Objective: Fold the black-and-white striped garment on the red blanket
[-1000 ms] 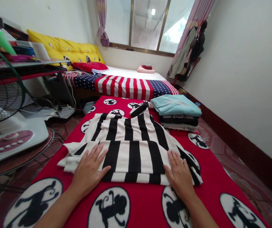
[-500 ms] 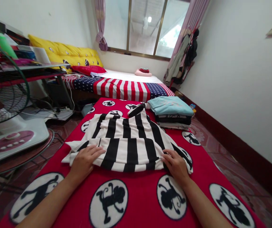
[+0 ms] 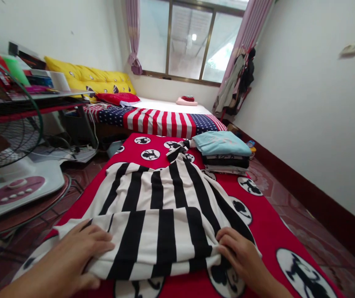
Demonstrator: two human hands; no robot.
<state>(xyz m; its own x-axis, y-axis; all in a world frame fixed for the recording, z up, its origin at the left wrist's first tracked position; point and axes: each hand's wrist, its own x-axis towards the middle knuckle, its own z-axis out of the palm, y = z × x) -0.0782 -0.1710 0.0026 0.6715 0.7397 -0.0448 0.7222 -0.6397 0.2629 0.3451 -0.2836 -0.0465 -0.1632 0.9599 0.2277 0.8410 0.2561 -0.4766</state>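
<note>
A black-and-white striped garment (image 3: 161,207) lies spread on a red blanket (image 3: 267,223) printed with black monkey circles. Its near end is folded over. My left hand (image 3: 72,256) pinches the folded near-left edge, fingers curled around the cloth. My right hand (image 3: 242,258) grips the near-right edge the same way, thumb on top. The garment's far end narrows toward a knotted part near the stack of folded clothes (image 3: 222,151).
A standing fan (image 3: 6,136) and a cluttered desk (image 3: 41,97) are on the left. A bed with a stars-and-stripes cover (image 3: 161,118) stands behind, under the window. Clothes hang at the back right corner (image 3: 239,82). Bare tiled floor runs along the right wall.
Both hands went from lying flat on the striped garment to gripping its near edge. They have drawn it toward me, and the garment now lies stretched out longer.
</note>
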